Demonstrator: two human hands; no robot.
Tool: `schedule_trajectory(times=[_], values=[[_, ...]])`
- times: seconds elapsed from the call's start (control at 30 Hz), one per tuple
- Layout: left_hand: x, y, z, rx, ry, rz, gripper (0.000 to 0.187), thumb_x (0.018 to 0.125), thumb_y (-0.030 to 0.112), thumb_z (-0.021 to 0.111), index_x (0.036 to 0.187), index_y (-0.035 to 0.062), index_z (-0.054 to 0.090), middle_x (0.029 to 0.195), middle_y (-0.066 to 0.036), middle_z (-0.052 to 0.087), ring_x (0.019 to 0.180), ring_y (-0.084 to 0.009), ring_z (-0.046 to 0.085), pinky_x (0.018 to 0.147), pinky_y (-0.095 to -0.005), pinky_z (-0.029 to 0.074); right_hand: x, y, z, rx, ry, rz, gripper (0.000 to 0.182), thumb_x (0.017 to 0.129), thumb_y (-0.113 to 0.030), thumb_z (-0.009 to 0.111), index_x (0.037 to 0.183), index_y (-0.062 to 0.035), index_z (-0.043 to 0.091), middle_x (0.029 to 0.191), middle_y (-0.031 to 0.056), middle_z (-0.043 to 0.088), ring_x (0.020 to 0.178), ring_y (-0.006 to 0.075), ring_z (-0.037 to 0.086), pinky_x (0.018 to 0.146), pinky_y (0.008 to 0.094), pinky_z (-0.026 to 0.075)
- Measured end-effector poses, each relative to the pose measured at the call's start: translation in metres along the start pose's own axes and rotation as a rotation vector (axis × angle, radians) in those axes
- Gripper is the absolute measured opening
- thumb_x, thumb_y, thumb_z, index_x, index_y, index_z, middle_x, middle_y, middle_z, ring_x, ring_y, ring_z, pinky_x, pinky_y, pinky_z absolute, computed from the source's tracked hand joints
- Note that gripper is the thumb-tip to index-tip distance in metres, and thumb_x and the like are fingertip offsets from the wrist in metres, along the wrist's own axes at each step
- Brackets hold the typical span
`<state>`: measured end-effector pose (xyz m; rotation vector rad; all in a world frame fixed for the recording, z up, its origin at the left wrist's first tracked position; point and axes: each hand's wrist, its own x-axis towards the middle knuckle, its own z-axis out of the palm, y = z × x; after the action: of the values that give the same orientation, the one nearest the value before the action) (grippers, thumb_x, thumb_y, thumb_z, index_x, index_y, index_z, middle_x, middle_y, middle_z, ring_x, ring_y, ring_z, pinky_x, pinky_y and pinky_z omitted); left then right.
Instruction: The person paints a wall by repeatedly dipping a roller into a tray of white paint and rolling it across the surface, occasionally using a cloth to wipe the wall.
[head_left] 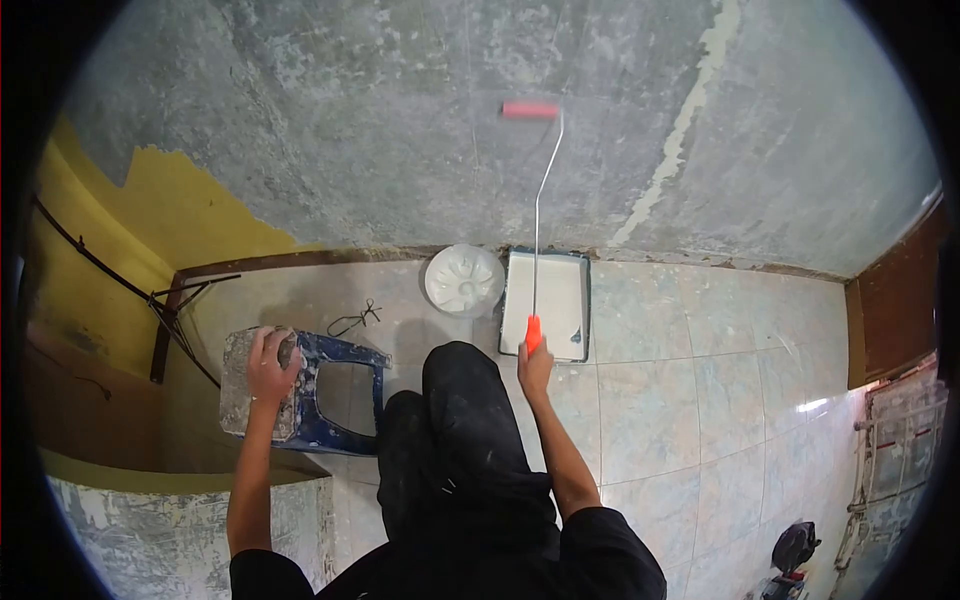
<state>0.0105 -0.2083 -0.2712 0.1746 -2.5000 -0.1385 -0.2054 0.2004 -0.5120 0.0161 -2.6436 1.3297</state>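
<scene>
Head view. The fisheye edge blacked out all four corners of the frame, and the person's torso was cut off at the bottom edge. Dark trousers hid the floor (680,400) directly below the centre. A dark object at the lower right was too small and cropped to identify.

The right hand (534,368), just right of centre, had its fingers (524,350) wrapped tight around the orange grip of the paint roller (536,220); the grip's lower end was hidden inside the fist. The thin metal shaft ran up from the fist over the paint tray (560,300) to the pink roller sleeve, which lay against the wall (350,120) at upper centre.

The left hand (270,365), at centre left, lay palm down on the stool (300,390), its fingers (262,345) slightly spread and curled over the seat's far edge.

The stool had a paint-crusted grey seat and blue legs. The tray was rectangular, white inside. Left of it, touching or nearly so, sat a round white ribbed lid (464,280). The wall was rough, mottled grey plaster with a yellow patch at the left; the floor was glossy pale tile.
</scene>
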Motion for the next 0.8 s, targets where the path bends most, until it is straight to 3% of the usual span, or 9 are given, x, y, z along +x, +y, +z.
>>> schedule_trajectory(times=[0.07, 0.27, 0.43, 0.63, 0.73, 0.8], values=[[0.005, 0.006, -0.003, 0.033, -0.041, -0.051, 0.031, 0.076, 0.015, 0.068, 0.104, 0.0046, 0.063, 0.11, -0.019, 0.055, 0.098, -0.0401, 0.057, 0.083, -0.0448, 0.048, 0.026, -0.006, 0.008, 0.02, -0.005, 0.001, 0.037, 0.088, -0.026, 0.062, 0.107, 0.0049, 0.052, 0.074, 0.0278, 0.062, 0.071, 0.046, 0.062, 0.06, 0.0528, 0.046], [0.004, -0.007, 0.012, 0.013, -0.087, -0.064, 0.031, 0.074, 0.012, 0.067, 0.103, 0.0037, 0.061, 0.109, -0.021, 0.054, 0.096, -0.0414, 0.056, 0.083, -0.0442, 0.047, -0.092, 0.103, 0.039, -0.111, -0.166, 0.187, 0.033, 0.087, -0.027, 0.063, 0.101, 0.0008, 0.051, 0.074, 0.0274, 0.063, 0.07, 0.0463, 0.062, 0.061, 0.055, 0.047], [0.007, 0.002, 0.01, 0.041, -0.113, -0.147, 0.029, 0.075, 0.012, 0.066, 0.102, 0.0033, 0.062, 0.109, -0.022, 0.053, 0.096, -0.0417, 0.056, 0.081, -0.0444, 0.047, -0.101, 0.079, 0.04, -0.029, -0.181, 0.254, 0.026, 0.087, -0.022, 0.061, 0.098, -0.0003, 0.052, 0.07, 0.0265, 0.062, 0.067, 0.0464, 0.061, 0.06, 0.0539, 0.046], [0.009, -0.008, 0.015, 0.084, -0.103, -0.085, 0.027, 0.076, 0.011, 0.064, 0.103, 0.0033, 0.062, 0.109, -0.023, 0.053, 0.096, -0.042, 0.055, 0.081, -0.0442, 0.047, 0.011, 0.011, 0.042, 0.001, -0.049, 0.08, 0.031, 0.087, -0.02, 0.063, 0.103, 0.0045, 0.053, 0.071, 0.0279, 0.061, 0.068, 0.0468, 0.06, 0.058, 0.0529, 0.044], [0.007, -0.005, 0.014, 0.102, -0.115, -0.079, 0.027, 0.077, 0.011, 0.064, 0.103, 0.0029, 0.062, 0.11, -0.023, 0.053, 0.098, -0.0422, 0.055, 0.083, -0.0444, 0.046, 0.023, 0.01, 0.046, -0.027, -0.063, 0.108, 0.036, 0.087, -0.021, 0.063, 0.109, 0.0054, 0.053, 0.071, 0.0277, 0.061, 0.068, 0.0465, 0.061, 0.058, 0.0529, 0.045], [0.001, -0.01, 0.015, 0.076, -0.095, -0.085, 0.028, 0.077, 0.011, 0.064, 0.104, 0.0028, 0.061, 0.111, -0.023, 0.052, 0.099, -0.0421, 0.055, 0.085, -0.0445, 0.046, -0.018, 0.057, 0.055, -0.064, -0.089, 0.111, 0.039, 0.087, -0.023, 0.064, 0.111, 0.0053, 0.053, 0.071, 0.0273, 0.061, 0.067, 0.0462, 0.061, 0.058, 0.0531, 0.046]])
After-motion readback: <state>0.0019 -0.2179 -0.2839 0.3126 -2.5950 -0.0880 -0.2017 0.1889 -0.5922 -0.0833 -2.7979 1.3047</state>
